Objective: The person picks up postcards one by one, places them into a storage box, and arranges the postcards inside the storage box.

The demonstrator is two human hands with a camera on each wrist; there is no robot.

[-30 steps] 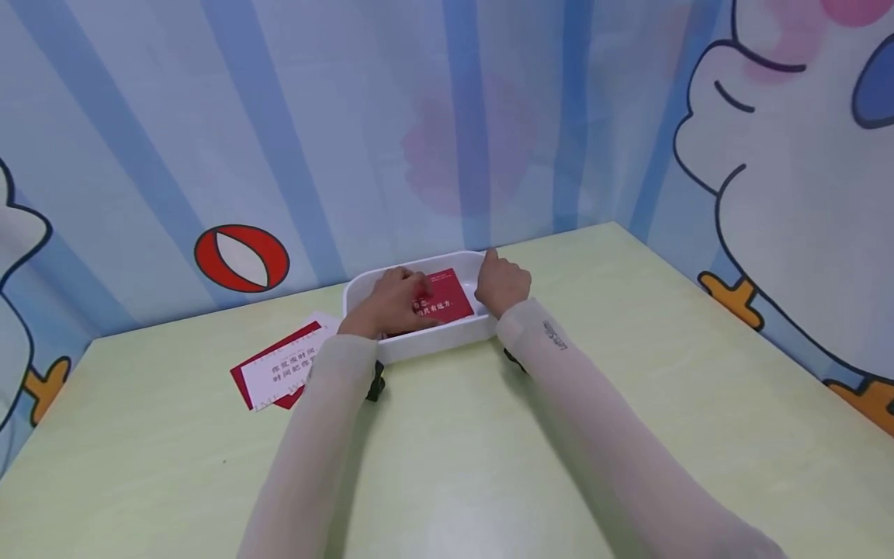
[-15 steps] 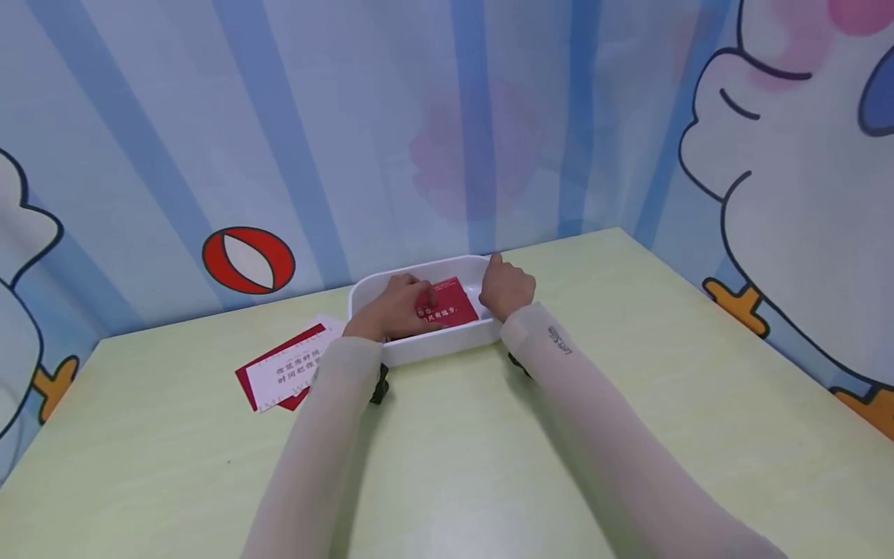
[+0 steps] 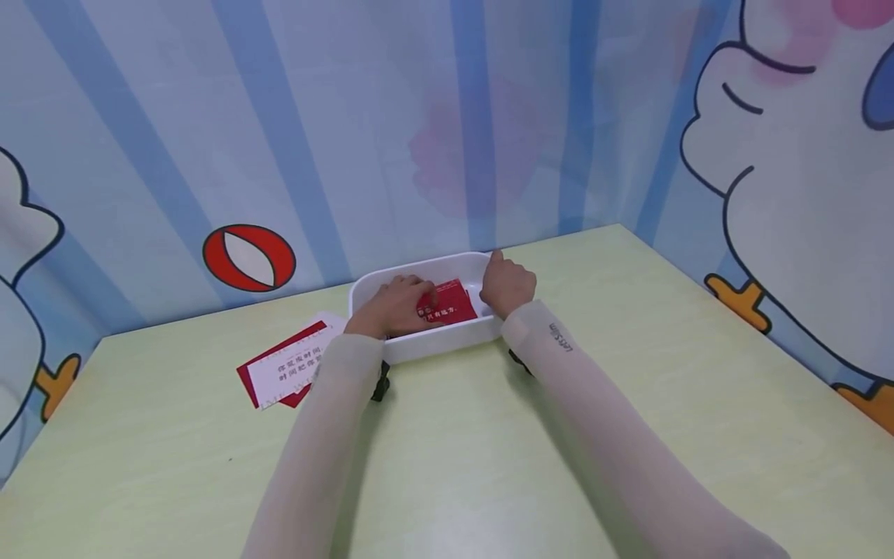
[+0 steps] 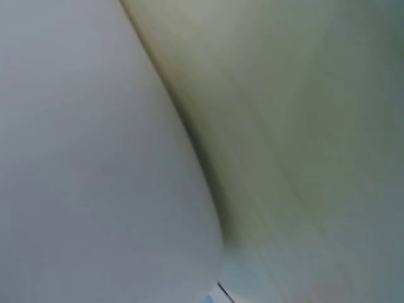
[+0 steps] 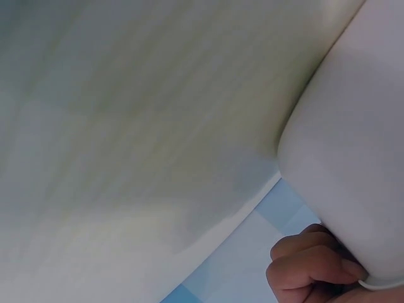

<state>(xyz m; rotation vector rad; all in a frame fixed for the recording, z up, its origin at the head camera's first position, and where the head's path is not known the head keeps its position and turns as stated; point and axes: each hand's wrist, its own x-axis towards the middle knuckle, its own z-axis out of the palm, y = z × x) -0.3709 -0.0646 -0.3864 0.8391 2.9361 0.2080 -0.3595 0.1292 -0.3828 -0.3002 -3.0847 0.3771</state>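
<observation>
In the head view a white tray stands against the back wall. My left hand reaches in over its near left side, fingers bent over a red card with white print. The hand covers the card's left part, so whether it pinches the card is hidden. An offset edge at the right suggests another red card beneath. My right hand grips the tray's right end, with curled fingers at the rim in the right wrist view. The left wrist view shows the tray's outer wall but no fingers.
Left of the tray, a white printed card overlaps red cards on the pale table. Another pale card is partly behind the left wrist. A patterned curtain rises at the table's back edge.
The whole view shifts a little. My left fingers sit slightly differently over the red card, and an offset second edge now shows at its right. My right hand keeps its grip on the tray.
</observation>
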